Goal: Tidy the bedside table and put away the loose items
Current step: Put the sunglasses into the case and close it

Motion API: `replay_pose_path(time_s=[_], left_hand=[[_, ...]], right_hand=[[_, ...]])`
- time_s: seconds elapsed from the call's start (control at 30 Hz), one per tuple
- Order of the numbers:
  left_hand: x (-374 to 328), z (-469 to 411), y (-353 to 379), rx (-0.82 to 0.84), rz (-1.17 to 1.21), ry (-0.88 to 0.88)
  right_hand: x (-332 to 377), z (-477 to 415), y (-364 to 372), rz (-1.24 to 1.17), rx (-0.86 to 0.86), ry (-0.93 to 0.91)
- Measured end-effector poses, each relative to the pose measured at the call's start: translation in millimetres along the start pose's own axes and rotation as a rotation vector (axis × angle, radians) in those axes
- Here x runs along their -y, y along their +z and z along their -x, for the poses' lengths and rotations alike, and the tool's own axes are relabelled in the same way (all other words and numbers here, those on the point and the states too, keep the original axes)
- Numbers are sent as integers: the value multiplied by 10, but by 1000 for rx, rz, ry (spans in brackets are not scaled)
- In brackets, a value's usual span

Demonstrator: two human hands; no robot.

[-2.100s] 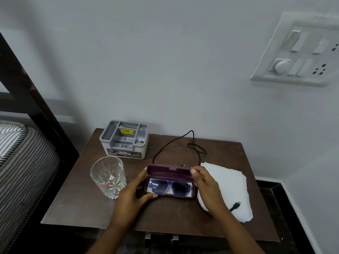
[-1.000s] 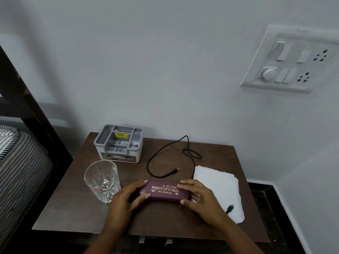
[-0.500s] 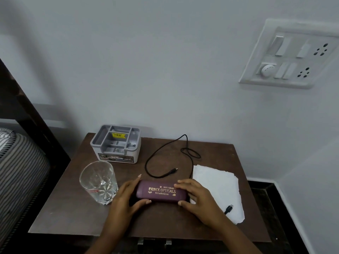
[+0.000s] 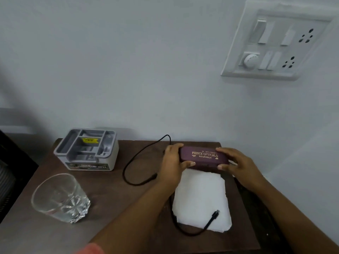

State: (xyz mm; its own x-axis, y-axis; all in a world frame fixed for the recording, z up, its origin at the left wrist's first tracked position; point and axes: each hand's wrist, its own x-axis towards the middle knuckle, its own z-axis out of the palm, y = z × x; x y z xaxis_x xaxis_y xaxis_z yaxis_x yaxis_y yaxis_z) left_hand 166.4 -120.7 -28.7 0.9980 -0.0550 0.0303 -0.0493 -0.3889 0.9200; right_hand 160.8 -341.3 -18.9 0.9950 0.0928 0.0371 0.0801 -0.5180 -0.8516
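1. Left hand [image 4: 172,162] and right hand [image 4: 238,167] clamp opposite ends of the closed maroon glasses case [image 4: 203,156].
2. Case sits at the far edge of the white paper [image 4: 200,197].
3. Black cable [image 4: 132,162] loops left of paper; glass [image 4: 58,197] and grey organiser [image 4: 88,149] farther left.

A plain pale wall [image 4: 128,61] carries a white switchboard [image 4: 275,44] at upper right

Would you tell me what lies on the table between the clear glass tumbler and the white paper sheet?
In the head view, only bare brown tabletop separates the clear glass tumbler from the white paper sheet, crossed by the person's left forearm.
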Motion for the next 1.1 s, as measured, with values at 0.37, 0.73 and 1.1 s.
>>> replay_pose_path(time_s=[0.37, 0.73, 1.1], left_hand=[[332, -571, 276, 142, -250, -8], [397, -527, 135, 20, -249, 64], [423, 542, 125, 289, -955, 439]], right_hand=[[-470, -572, -13, -4, 47, 35], [-425, -745, 71, 186, 123, 22], [8, 724, 986, 209, -267, 343]])
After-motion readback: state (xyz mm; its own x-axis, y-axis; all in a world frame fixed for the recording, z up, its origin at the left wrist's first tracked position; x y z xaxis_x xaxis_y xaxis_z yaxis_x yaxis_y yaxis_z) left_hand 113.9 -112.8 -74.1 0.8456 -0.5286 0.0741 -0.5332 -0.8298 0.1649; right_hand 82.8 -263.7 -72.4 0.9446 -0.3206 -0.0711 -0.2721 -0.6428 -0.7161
